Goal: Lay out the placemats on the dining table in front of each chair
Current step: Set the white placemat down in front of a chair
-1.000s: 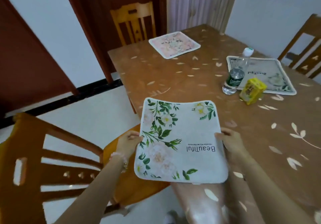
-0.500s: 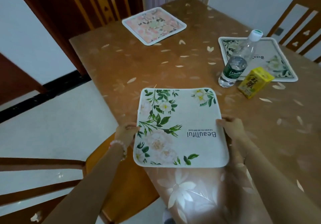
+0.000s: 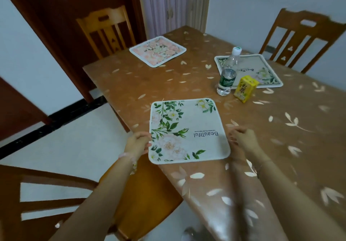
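A wooden chair [image 3: 28,194] with an orange seat stands nearest the camera, at the lower left, drawn close to the corner of the dining table [image 3: 187,83]; two bare forearms reach over it toward the tabletop, the left wrist wearing a pale bead bracelet [image 3: 132,159]. The left hand [image 3: 137,143] pinches the left edge of a white floral placemat [image 3: 189,130], thumb on top and fingers curled beneath; the right hand [image 3: 243,139] sits with curled fingers right against the mat's right edge, though blur hides whether it grips the cloth or only touches it. The placemat, printed with green leaves, pale blooms and the word "BeauTiful", lies flat on the brown leaf-patterned table cover in front of the near chair, its near left corner at the table's edge.

Beyond it, toward the right, a yellow drink carton [image 3: 245,89] lies tilted beside an upright clear water bottle [image 3: 227,76] with a green label and white cap; both sit at the near edge of a green-bordered placemat [image 3: 262,70], which lies before the right-hand chair [image 3: 303,40]. Further left, a pink floral placemat [image 3: 158,50] lies flat before the far chair [image 3: 106,29]; behind that stand a dark red door [image 3: 56,16] and a cabinet [image 3: 174,10] with pale doors.
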Motion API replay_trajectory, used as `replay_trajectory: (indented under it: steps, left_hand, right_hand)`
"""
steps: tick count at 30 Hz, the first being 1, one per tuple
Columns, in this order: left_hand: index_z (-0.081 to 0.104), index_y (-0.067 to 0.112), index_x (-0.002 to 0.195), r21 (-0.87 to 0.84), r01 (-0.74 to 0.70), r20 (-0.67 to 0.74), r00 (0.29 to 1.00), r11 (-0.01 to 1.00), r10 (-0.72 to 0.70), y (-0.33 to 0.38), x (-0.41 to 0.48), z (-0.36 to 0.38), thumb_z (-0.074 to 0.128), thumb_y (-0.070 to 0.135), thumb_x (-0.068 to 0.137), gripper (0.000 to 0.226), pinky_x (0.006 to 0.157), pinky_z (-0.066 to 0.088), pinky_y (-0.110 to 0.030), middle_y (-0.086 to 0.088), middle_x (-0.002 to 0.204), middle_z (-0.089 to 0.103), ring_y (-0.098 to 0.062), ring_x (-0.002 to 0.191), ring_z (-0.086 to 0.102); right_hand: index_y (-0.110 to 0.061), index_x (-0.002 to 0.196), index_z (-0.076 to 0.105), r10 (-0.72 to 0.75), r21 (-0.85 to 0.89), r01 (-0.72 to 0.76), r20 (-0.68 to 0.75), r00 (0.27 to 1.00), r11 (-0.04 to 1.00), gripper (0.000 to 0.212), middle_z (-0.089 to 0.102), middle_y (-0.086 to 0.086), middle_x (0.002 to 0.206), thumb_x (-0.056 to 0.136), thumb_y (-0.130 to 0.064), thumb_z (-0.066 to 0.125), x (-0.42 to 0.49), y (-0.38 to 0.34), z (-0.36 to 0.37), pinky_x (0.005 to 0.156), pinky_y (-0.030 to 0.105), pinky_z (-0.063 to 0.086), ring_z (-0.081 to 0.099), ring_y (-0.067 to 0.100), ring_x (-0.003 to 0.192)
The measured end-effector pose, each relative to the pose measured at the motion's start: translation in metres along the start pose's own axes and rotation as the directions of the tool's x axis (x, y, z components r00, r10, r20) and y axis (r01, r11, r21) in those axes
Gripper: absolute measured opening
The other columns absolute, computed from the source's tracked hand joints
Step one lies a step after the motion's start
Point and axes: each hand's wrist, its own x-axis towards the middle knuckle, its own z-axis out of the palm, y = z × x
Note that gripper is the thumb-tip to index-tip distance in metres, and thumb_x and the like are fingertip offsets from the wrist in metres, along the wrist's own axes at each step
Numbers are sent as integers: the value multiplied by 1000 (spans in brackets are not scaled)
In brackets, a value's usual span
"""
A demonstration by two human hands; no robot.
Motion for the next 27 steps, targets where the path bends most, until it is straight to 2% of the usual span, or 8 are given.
replay_trajectory:
  steps: [2,5,9,12,14,19,24,27]
  left_hand:
    - [61,15,80,-6,-59,31,998,998,59,4,-34,-3,49,12,93,18,74,51,-29,-9,87,63,-19,78,58]
    - [61,12,82,-33,-128,91,987,991,131,3,-86,-2,47,14,94,19,69,50,-28,-7,80,60,-16,71,57]
    - [60,12,74,-47,-188,204,960,981,193,-9,-154,12,47,14,93,23,53,49,-18,-4,71,59,-4,48,60]
    - [59,9,74,-85,-201,271,938,976,217,-22,-201,31,47,13,93,23,35,40,-12,-8,70,58,-13,53,60]
    - [57,8,72,-84,-202,330,918,976,218,-29,-226,48,46,12,94,24,37,42,-14,-9,68,55,-15,54,56]
    - [54,10,67,-44,-238,427,874,970,234,-40,-292,107,45,9,91,26,55,44,-25,-6,62,49,-17,56,49]
    - [56,11,65,-29,-287,509,820,957,262,-51,-340,175,45,10,92,28,52,44,-23,-4,60,51,-16,55,49]
    - [55,12,65,-20,-297,544,798,955,260,-61,-369,230,46,12,93,29,46,44,-18,2,50,53,-11,45,51]
  right_hand:
    - [-4,70,60,-8,70,10,-29,1000,998,22,60,-1,66,88,1,49,-42,-4,-11,53,20,42,47,17,60]
    - [-14,68,59,-21,124,30,-74,997,992,26,55,6,65,92,-8,50,-106,0,-39,58,25,40,49,17,60]
    - [-16,67,58,-16,179,48,-176,984,983,28,56,2,63,93,-16,48,-194,24,-87,53,19,42,52,12,54]
    - [-16,66,54,25,240,36,-245,969,970,29,55,-4,52,94,-15,47,-246,41,-118,47,16,38,47,1,36]
    - [-16,65,54,49,271,28,-273,961,962,30,55,-7,46,94,-15,46,-274,53,-137,43,13,38,46,-1,33]
    - [-14,64,52,31,303,61,-292,956,951,32,54,-6,44,95,-12,43,-324,70,-181,40,12,36,46,0,31]
    - [-14,64,54,54,348,73,-343,938,934,32,52,-4,48,95,-14,44,-344,100,-250,46,17,37,46,3,35]
    - [-13,66,55,66,366,88,-388,919,926,30,52,0,55,94,-14,44,-357,123,-312,50,22,36,46,6,40]
